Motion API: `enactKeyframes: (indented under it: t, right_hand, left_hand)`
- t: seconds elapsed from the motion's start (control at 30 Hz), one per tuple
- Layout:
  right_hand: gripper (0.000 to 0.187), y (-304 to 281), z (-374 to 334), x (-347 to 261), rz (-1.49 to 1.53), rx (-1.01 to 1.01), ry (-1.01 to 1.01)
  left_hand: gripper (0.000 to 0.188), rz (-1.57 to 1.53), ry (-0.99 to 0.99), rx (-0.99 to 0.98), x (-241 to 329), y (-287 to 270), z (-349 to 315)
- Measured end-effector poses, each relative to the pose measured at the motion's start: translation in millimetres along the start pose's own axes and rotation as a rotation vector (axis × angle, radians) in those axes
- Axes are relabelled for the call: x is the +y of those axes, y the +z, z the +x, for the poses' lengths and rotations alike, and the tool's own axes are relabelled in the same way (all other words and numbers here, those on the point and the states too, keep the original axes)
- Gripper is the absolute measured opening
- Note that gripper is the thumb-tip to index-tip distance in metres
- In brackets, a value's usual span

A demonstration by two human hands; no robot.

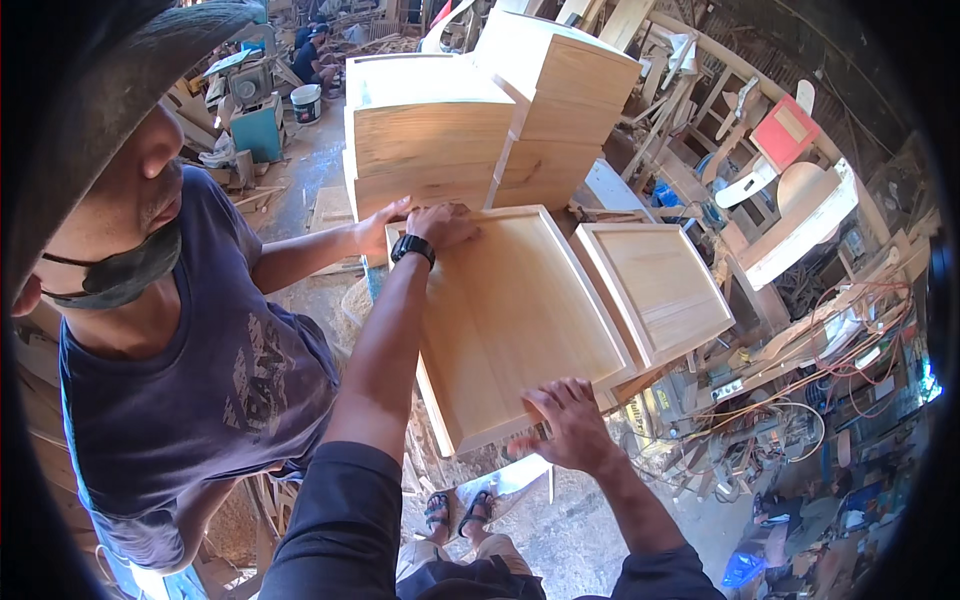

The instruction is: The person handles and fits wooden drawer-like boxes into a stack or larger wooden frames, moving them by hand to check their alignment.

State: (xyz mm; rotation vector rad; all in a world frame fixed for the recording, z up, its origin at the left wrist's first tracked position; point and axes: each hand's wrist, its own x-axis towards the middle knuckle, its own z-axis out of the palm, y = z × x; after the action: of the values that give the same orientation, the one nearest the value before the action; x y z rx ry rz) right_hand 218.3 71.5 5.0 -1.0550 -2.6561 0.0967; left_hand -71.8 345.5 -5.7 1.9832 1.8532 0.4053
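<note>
A large shallow framed wooden box [510, 325], pale and smooth with a raised rim, lies in front of me. My left hand [443, 226], with a black watch at the wrist, lies across its far left rim, fingers stretched out. At the near rim is my right hand [570, 425], fingers spread and bent slightly; whether it presses on the wood I cannot tell. A co-worker's hand [383, 226] touches the far left corner beside my left hand. To the right sits a smaller framed wooden box [660, 285], close alongside the large one.
Two tall stacks of wooden boxes, a left stack [430, 140] and a right stack [565, 110], stand beyond. The co-worker in a dark T-shirt [200, 370] is close on my left. Cables [850, 365] and wood scraps clutter the right. A white bucket [306, 104] stands far back.
</note>
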Motion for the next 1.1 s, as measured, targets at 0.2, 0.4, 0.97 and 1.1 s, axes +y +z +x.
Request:
enactKeyframes:
  t: [0.2, 0.4, 0.97, 1.1]
  right_hand:
    - [0.051, 24, -10, 2, 0.042, 0.249, 0.010]
    - [0.052, 54, -54, 3, -0.174, 0.287, 0.049]
    - [0.097, 15, -21, -37, -0.159, 0.127, 0.126]
    - [0.096, 17, -23, -37, -0.135, 0.148, 0.121]
  left_hand:
    - [0.078, -0.022, -0.003, -0.043, 8, -3, -2]
    - [0.081, -0.003, -0.004, -0.055, 18, -13, -18]
    - [0.059, 0.008, 0.050, 0.059, -10, 14, -14]
    - [0.056, 0.026, 0.035, 0.032, -7, 16, -15]
